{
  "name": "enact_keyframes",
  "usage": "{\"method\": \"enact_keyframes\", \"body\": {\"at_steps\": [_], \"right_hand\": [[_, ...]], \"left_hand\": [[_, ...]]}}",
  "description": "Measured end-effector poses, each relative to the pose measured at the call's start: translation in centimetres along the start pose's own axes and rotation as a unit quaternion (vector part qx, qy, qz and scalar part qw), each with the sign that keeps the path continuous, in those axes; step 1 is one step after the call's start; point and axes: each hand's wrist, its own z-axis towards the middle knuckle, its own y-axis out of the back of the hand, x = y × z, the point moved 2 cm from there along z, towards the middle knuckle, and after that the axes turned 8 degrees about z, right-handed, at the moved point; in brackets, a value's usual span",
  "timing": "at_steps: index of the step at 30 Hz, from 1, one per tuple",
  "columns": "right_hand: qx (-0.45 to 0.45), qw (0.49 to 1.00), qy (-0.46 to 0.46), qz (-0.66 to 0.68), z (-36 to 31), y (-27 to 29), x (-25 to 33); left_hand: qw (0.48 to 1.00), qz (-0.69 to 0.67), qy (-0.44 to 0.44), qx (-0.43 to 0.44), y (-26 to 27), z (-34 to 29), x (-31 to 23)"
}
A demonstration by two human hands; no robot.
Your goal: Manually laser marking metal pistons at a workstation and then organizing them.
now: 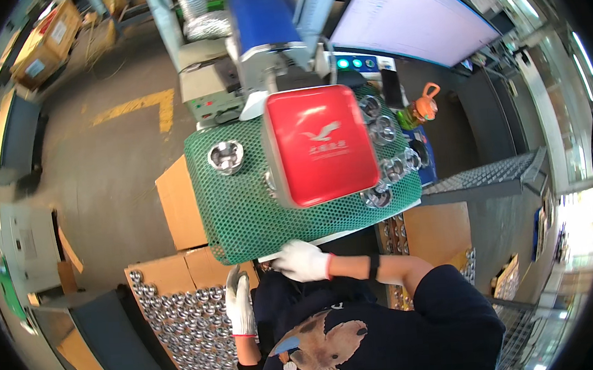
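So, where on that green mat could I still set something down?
The green mat has bare room at its front left, between the shiny cup, the red box and the mat's front edge. It's crowded right of the box, where several more cups cluster.

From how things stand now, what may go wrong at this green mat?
The front cup sits near the edge of the mat, so a bump from the right hand might send it off. The red box partly hides another cup in this view, which might be knocked unnoticed. The bottle could tip against the nearby cups.
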Motion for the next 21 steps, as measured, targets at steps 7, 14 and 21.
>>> {"method": "enact_keyframes", "body": {"at_steps": [7, 14, 21], "right_hand": [[-0.431, 0.83, -0.317, -0.156, -14.6, 8.0, -9.0], [-0.29, 0.811, -0.467, -0.199, -12.6, 8.0, -13.5], [-0.315, 0.766, -0.275, 0.489, -10.9, -1.3, -8.9]], "left_hand": [[0.996, 0.055, 0.027, 0.072, -1.7, 2.0, -1.5], [0.977, 0.104, -0.051, 0.177, -3.9, 1.7, -4.1], [0.993, 0.048, -0.011, 0.106, 2.2, -1.8, 1.2]]}}
